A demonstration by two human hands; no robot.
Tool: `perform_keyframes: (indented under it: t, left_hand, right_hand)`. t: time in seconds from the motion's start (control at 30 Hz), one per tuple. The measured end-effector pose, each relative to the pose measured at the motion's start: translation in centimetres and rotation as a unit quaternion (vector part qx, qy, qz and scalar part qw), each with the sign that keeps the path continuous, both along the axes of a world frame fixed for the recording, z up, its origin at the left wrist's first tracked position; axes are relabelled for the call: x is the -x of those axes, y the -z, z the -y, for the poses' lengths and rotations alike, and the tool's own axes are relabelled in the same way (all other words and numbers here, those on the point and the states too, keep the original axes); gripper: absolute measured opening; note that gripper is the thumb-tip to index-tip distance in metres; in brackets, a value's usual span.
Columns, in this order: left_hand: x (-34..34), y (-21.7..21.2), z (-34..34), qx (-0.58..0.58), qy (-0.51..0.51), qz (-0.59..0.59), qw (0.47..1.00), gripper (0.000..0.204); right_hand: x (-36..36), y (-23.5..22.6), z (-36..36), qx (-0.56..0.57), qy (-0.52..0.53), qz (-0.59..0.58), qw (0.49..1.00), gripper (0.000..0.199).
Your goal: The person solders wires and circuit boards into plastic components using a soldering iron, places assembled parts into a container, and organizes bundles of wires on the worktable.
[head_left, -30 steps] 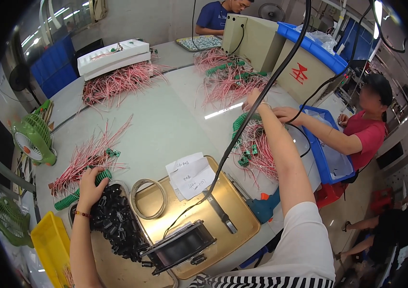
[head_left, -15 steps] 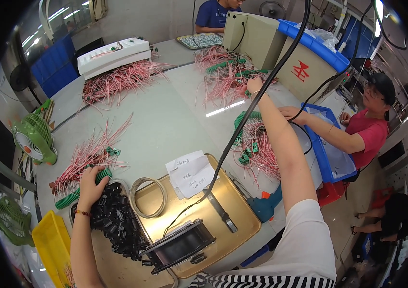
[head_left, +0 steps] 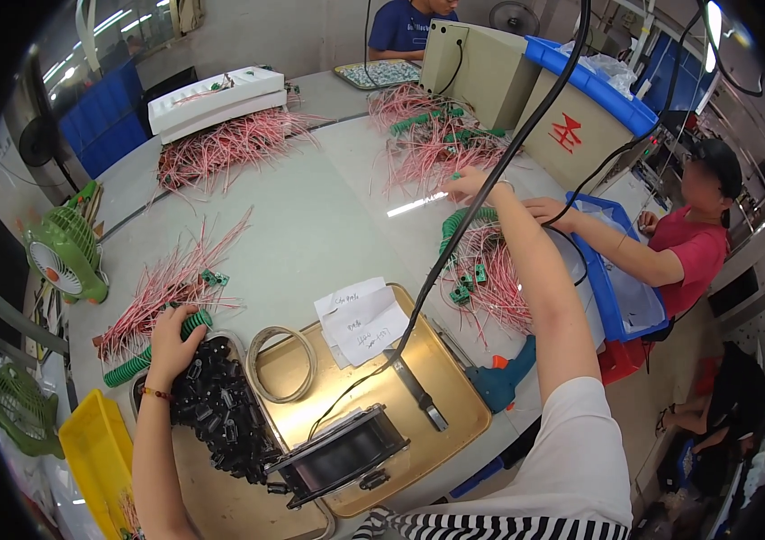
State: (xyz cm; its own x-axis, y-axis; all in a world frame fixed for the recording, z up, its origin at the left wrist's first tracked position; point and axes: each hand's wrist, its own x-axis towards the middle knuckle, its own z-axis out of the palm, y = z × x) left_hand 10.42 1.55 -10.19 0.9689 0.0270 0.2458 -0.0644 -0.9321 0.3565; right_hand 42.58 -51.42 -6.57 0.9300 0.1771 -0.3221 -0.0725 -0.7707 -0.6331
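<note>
My left hand point(head_left: 172, 346) curls its fingers over the near end of a ridged green row point(head_left: 130, 367), which looks like stacked small circuit boards. Pink and white wires point(head_left: 162, 301) fan out beside it. Just below that hand, a heap of small black parts point(head_left: 216, 409) fills part of a metal tray. My right hand point(head_left: 468, 184) is stretched far out, fingers drawn together, at the near edge of a pile of wired green boards point(head_left: 436, 148). A bit of green shows at its fingertips; what they hold, if anything, is too small to name. Another wired bundle point(head_left: 490, 279) lies beneath my right forearm.
A gold tray point(head_left: 454, 396) bears paper slips point(head_left: 360, 319), a tape ring point(head_left: 261, 364) and a black reel point(head_left: 342, 459). A black cable point(head_left: 481, 202) hangs across the view. At the right, a co-worker's hand point(head_left: 544, 210) is by a blue bin point(head_left: 612, 270). A white foam block point(head_left: 216, 101) stands at the back.
My right hand has drawn back from the wire pile, a little toward me and to the left. My left hand stays on the green row. The view has shifted slightly.
</note>
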Motion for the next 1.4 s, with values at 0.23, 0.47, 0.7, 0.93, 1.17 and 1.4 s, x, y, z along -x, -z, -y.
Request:
perform_keyframes:
  t: [0.23,0.47,0.7,0.93,1.17,1.4]
  left_hand:
    - [-0.2,0.3,0.0,0.002,0.001,-0.004,1.0,0.033]
    - [-0.1,0.2,0.1,0.007,-0.001,0.011,1.0,0.032]
    - [-0.3,0.3,0.0,0.004,-0.003,0.007,1.0,0.032]
    - [-0.3,0.5,0.1,0.002,-0.008,-0.003,1.0,0.033]
    - [-0.1,0.4,-0.3,0.003,-0.001,0.002,1.0,0.033]
    - [-0.5,0.3,0.4,0.013,0.001,0.001,1.0,0.033]
  right_hand:
    - [-1.1,0.6,1.5,-0.368,0.103,0.16,0.91,0.023]
    - [0.0,-0.9,3.7,-0.518,0.14,0.14,0.832,0.027]
    - [0.8,-1.3,4.0,-0.466,0.212,0.23,0.828,0.019]
    - [1.0,0.5,5.1,-0.346,0.252,0.133,0.894,0.012]
    - [3.8,-0.6,3.8,-0.533,0.179,0.299,0.771,0.014]
    - [2.1,1.5,7.2,-0.462,0.322,0.134,0.815,0.021]
